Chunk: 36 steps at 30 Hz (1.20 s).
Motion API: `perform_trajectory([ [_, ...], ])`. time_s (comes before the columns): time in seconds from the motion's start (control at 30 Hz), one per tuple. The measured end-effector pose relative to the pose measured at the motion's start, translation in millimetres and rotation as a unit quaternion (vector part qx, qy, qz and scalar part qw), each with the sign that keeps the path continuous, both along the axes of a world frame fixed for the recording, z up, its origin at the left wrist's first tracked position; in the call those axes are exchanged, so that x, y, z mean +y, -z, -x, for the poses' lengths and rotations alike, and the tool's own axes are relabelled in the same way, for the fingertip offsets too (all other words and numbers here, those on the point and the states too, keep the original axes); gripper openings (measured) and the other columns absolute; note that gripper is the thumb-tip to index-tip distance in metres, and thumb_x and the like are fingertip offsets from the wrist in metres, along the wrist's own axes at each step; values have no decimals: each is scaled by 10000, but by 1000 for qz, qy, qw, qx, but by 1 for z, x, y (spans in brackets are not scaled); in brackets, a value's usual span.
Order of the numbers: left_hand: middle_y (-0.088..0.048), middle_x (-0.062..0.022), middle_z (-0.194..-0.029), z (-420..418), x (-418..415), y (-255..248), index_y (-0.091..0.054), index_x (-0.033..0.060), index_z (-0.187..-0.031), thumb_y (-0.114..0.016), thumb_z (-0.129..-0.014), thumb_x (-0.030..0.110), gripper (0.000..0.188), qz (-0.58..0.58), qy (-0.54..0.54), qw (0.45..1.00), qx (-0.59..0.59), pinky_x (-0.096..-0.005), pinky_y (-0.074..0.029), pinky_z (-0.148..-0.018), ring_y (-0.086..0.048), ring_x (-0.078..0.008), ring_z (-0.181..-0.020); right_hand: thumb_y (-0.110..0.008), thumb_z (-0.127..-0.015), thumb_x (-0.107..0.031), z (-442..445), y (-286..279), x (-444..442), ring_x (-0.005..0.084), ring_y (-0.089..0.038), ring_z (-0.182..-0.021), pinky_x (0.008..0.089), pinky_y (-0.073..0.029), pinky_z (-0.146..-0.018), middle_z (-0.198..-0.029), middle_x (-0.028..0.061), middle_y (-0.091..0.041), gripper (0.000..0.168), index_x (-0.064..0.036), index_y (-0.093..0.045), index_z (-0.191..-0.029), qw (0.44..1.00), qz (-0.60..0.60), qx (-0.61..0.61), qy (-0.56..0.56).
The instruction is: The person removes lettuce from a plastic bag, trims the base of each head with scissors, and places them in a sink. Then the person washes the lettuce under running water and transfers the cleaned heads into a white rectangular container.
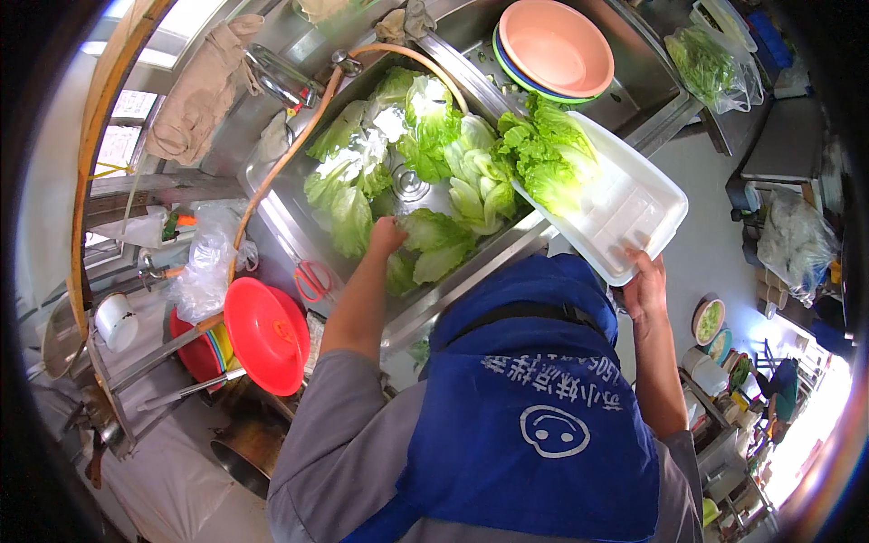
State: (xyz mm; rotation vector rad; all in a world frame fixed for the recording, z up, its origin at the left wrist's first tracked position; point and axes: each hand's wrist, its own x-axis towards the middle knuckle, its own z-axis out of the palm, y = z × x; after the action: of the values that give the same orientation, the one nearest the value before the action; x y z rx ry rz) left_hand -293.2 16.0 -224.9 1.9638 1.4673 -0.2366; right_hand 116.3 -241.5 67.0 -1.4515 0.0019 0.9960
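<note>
My right hand (643,282) grips the near end of a white plastic tray (638,193), which tilts over the rim of a stainless steel sink (475,268). Leafy green lettuce (546,159) fills the tray's far end and hangs over its edge towards the basin. Inside the sink, loose lettuce leaves (346,210) lie in water around a round drain (410,184). My left hand (388,234) reaches into the basin beside a broad lettuce leaf (438,241). Its fingers are mostly hidden, so whether they grasp the leaf is unclear.
An orange hose (299,146) curves over the sink. Stacked basins (557,47) stand in the adjoining sink. Red-handled scissors (313,282) rest at the left rim, near a red basin (265,336). Bagged greens (706,61) sit at far right.
</note>
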Motion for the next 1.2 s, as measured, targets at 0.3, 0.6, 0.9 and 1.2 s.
perform_trajectory([
  [0.3, -699, -186, -838, -5, 43, -82, -703, 22, -831, -636, -762, 236, 235, 89, -77, 993, 19, -466, -539, -724, -686, -336, -775, -615, -760, -55, 0, 9, -9, 305, -502, -1191, 425, -428, -1019, -1281, 166, -490, 711, 20, -319, -1402, 1000, -1, 6, 0],
  [0.6, -668, -24, -927, 2, -58, -72, -673, 106, -1049, -713, -869, 275, 250, 317, -305, 868, -229, -319, -488, -712, -610, -146, -810, -624, -750, -56, 4, 4, -5, 313, -500, -1200, 428, -419, -1027, -1281, 163, -490, 717, 21, -324, -1396, 1000, -2, 10, -2],
  [0.9, -649, -52, -942, -10, -106, -20, -616, 70, -1151, -713, -840, 145, 334, 381, -344, 836, -196, -370, -564, -637, -639, -197, -796, -631, -743, -51, 2, 4, -10, 309, -502, -1200, 426, -431, -1022, -1288, 171, -490, 724, 19, -333, -1398, 1000, 0, 5, 6],
  [1.2, -673, -171, -972, 6, -68, -40, -616, 47, -1068, -665, -794, 147, 296, -40, -75, 993, -83, -426, -540, -754, -663, -364, -840, -640, -749, -40, 3, -5, -3, 285, -510, -1188, 407, -439, -1013, -1273, 164, -500, 713, 29, -332, -1388, 1000, -9, 11, -27],
])
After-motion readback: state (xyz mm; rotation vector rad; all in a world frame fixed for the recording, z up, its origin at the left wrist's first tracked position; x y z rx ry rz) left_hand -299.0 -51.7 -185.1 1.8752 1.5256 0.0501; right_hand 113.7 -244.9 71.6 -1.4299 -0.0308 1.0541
